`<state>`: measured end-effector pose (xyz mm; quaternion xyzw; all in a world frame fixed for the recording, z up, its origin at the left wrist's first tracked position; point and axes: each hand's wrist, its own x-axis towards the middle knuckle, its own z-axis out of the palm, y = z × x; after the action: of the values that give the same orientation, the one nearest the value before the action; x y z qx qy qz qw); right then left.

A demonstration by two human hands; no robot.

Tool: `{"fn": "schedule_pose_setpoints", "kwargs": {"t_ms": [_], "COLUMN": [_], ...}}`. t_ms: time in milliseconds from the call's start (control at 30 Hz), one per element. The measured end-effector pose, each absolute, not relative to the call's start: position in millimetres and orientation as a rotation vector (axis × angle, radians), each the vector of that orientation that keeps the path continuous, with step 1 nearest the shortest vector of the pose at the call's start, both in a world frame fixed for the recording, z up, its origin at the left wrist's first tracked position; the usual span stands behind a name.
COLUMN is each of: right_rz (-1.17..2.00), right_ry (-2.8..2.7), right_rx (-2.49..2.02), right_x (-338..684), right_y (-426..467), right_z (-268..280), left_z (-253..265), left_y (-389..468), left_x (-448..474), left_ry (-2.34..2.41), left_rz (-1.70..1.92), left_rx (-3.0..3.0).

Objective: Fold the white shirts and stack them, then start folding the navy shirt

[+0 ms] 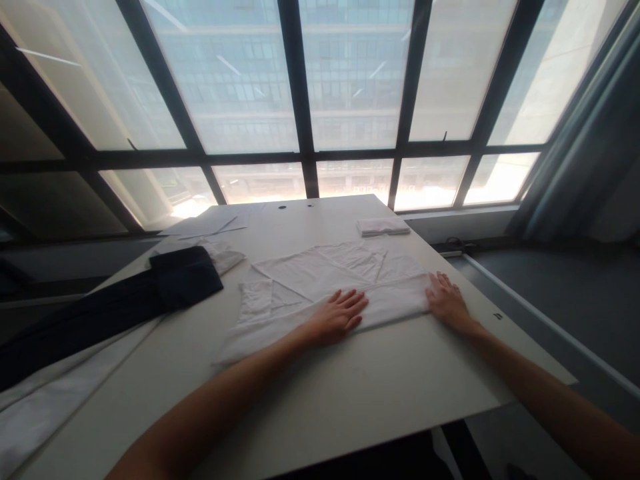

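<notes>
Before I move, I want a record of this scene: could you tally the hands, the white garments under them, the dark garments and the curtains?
Hands: 2 (left hand, right hand)
White garment: 1
Dark garment: 1
Curtain: 1
Total: 5

Garment (307,283) on table (380,380), other clothes (170,283) to its left, windows (357,80) behind

The garment (320,270) is white, the cloth (185,277) dark navy, the table (400,373) white.
</notes>
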<state>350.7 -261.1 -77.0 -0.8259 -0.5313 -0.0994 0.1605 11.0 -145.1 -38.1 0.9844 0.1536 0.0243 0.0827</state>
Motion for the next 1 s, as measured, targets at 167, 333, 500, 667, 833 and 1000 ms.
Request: {"fn": "schedule_pose_setpoints", "kwargs": {"t_ms": [167,333,500,667,833,1000], "right_rz": [-0.145,-0.086,-0.222,-0.298,-0.237,-0.171], "right_ry": [-1.816,-2.019,-2.087,-2.053,-1.907,-1.777], "right_rx": [-1.797,-1.729,-1.823,-1.949,-1.995,-1.997], "right_x": [332.5,312.1,305.4,290.6,287.9,321.6], "right_y": [-274.0,-291.7,-304.9,-312.6,-315.6,-287.3], "right_z": [-57.9,-52.8,-49.2,-45.3,-52.1,-56.8], "left_z": [-39.8,-41.7,-44.4,-44.5,-48.2,-44.7], "left_y": [-144.7,-144.5,-143.5,-143.8,-143.1,-136.5], "left_x": [11.3,11.2,11.7,11.7,13.4,18.4], "left_ry": [0.456,0.449,0.440,0.429,0.536,0.818], "left_rz": [0.090,0.116,0.133,0.105,0.178,0.365], "left_rx": [2.937,2.932,2.934,2.936,2.896,2.808]}}
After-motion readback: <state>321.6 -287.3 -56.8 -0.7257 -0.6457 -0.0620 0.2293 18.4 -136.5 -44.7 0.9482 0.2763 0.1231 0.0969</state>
